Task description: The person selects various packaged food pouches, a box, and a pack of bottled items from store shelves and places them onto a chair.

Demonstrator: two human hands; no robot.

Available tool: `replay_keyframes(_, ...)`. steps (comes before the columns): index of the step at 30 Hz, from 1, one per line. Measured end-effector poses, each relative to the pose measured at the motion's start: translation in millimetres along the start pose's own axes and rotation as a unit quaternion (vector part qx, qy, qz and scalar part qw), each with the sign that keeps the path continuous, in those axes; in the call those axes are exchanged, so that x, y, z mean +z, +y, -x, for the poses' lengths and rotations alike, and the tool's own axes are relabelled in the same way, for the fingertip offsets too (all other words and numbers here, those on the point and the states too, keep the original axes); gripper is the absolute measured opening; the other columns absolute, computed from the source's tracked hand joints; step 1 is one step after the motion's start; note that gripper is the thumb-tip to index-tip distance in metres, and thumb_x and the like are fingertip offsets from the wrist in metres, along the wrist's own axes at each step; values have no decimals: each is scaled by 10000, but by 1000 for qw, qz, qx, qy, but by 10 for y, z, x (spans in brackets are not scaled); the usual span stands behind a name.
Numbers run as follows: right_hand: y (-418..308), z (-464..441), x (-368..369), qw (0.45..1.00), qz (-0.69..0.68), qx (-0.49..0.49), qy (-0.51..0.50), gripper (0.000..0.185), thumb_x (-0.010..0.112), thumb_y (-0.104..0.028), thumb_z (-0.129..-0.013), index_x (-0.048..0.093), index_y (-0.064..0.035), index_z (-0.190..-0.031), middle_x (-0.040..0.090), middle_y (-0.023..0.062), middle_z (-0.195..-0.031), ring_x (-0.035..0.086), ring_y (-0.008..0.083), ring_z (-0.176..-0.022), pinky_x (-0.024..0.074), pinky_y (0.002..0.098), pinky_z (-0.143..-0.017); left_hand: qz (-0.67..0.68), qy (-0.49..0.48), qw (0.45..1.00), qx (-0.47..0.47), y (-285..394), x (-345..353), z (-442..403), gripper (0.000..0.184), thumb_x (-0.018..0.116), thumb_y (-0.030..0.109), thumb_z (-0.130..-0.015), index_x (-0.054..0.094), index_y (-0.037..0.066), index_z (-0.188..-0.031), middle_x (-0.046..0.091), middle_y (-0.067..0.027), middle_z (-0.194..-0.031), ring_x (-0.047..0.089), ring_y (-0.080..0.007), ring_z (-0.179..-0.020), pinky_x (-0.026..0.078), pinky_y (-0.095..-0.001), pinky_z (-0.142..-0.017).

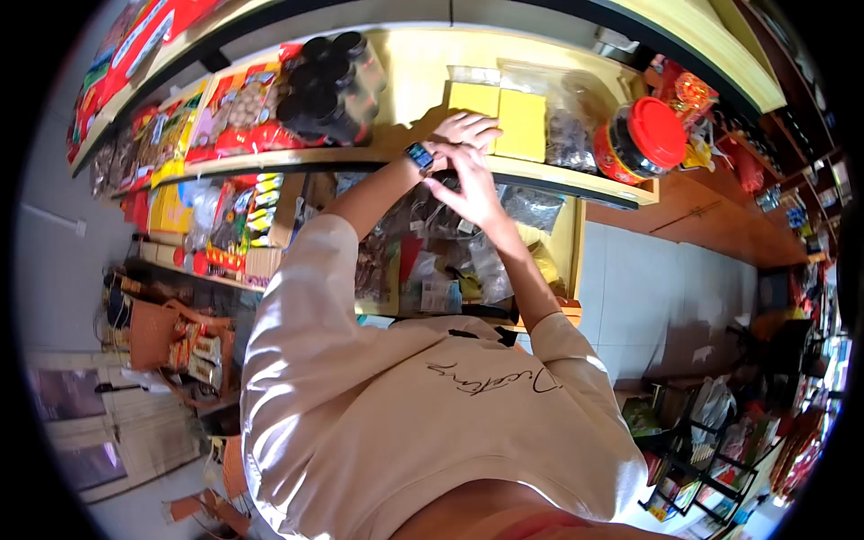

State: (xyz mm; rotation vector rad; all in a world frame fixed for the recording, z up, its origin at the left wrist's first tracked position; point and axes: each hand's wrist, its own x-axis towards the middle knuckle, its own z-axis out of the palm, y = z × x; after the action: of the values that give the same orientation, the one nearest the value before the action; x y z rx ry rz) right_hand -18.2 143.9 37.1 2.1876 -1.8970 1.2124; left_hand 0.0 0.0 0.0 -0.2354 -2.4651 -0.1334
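Note:
My left hand (465, 131), with a dark-screened watch (419, 157) on its wrist, is over the wooden shelf (416, 76). Its fingers are stretched out, the tips beside two yellow packs (520, 123), and nothing shows in them. My right hand (469, 185) is just below, its fingers apart and reaching to the left wrist beside the watch; whether they touch the watch cannot be made out. To the right of the yellow packs are clear bags of dark goods (571, 120) and a red-lidded jar (641, 139). Black-lidded jars (331, 90) stand left of my hands.
Snack bags (241, 108) line the shelf's left side. A lower shelf (569, 238) holds more bagged goods under my forearms. At the left is a brown basket (155, 335); a black rack (706, 441) with goods stands at the lower right, beyond tiled floor (630, 288).

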Motion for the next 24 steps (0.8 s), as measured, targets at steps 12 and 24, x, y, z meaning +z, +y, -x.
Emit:
replay_keyframes(12,486,-388,578,920,256,132,264,595,515,-495,-752,521,-76,-1176,472,186,-1233,392,353,-1202,225,499,-1059,-53,-50,992,-103,-485,-1043,565,405,545,131,-814,486,40,-1205,406,-188,-1303,379,-356,-1196,285,-452,-1007)
replay_keyframes(24,450,-197,807,944,228,213,108,659,417,-559,-768,425,-206,-1325,296,149,-1423,201,307,-1344,-3,492,-1096,-37,-80,964,-249,-681,-711,998,509,466,251,-891,327,53,-1339,295,-255,-1372,266,-393,-1279,212,-457,-1051)
